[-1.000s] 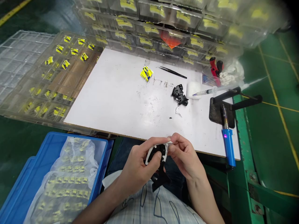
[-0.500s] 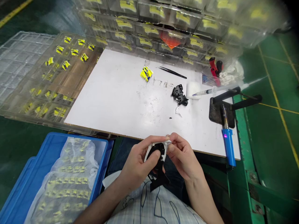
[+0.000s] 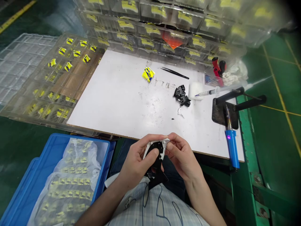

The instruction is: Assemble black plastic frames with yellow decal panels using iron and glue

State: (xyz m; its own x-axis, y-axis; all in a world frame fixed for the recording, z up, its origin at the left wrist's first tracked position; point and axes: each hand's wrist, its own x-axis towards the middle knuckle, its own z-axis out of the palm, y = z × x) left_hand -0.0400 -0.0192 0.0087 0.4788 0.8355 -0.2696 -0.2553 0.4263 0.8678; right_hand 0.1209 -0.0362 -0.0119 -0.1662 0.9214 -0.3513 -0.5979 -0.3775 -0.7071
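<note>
My left hand (image 3: 137, 163) and my right hand (image 3: 182, 157) together hold a small black and white plastic part (image 3: 155, 153) over my lap, just below the near edge of the white work board (image 3: 122, 94). The left thumb presses on the part's black middle. The right fingers pinch its white upper right corner. A black tail of the part hangs down between my wrists.
On the board lie a yellow and blue piece (image 3: 147, 74), black tweezers (image 3: 175, 73), a black part (image 3: 181, 95) and a syringe (image 3: 208, 91). A blue-handled tool (image 3: 231, 146) rests on a black stand (image 3: 224, 108). A blue crate (image 3: 47, 179) with bagged parts stands at the left; clear trays (image 3: 47, 78) lie behind it.
Both hands have shifted slightly left and up with the part, and the part has turned a little between the fingers. The things on the board have not moved.
</note>
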